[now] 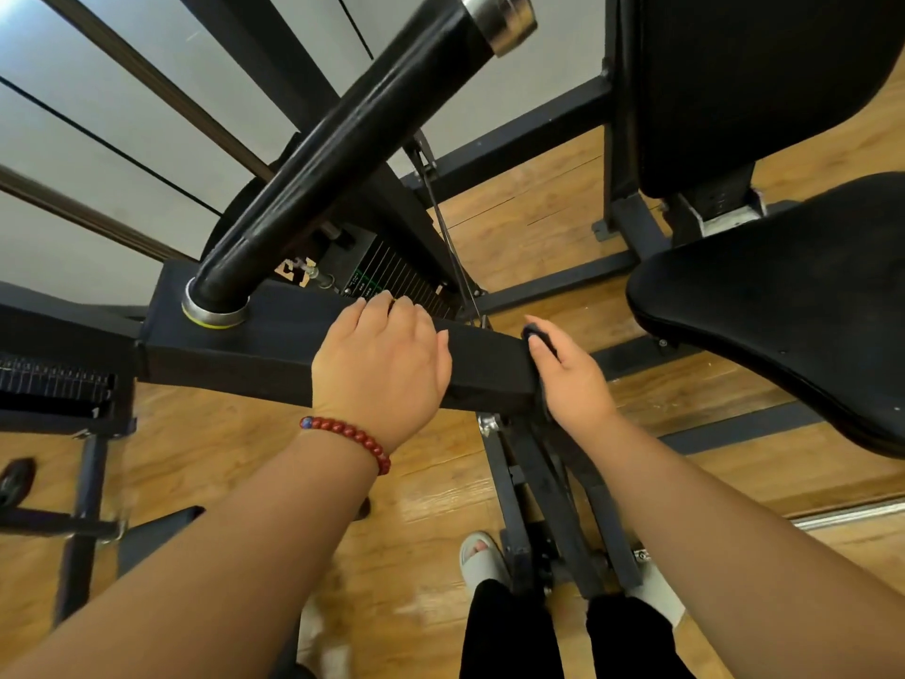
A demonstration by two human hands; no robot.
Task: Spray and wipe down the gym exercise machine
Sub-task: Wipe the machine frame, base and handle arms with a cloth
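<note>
A black gym machine fills the view. Its square horizontal arm [254,345] crosses the middle, and a padded roller bar [343,139] rises from it toward the top. My left hand [382,360], with a red bead bracelet on the wrist, grips over the top of this arm. My right hand [568,374] presses a dark cloth [536,335] against the arm's right end face. Only a small part of the cloth shows beside my fingers. No spray bottle is in view.
The machine's black seat [783,306] and back pad [744,85] stand at the right. The weight stack [392,276] sits behind the arm, with a cable beside it. Frame bars [538,507] run down to the wooden floor by my slippered feet [482,556].
</note>
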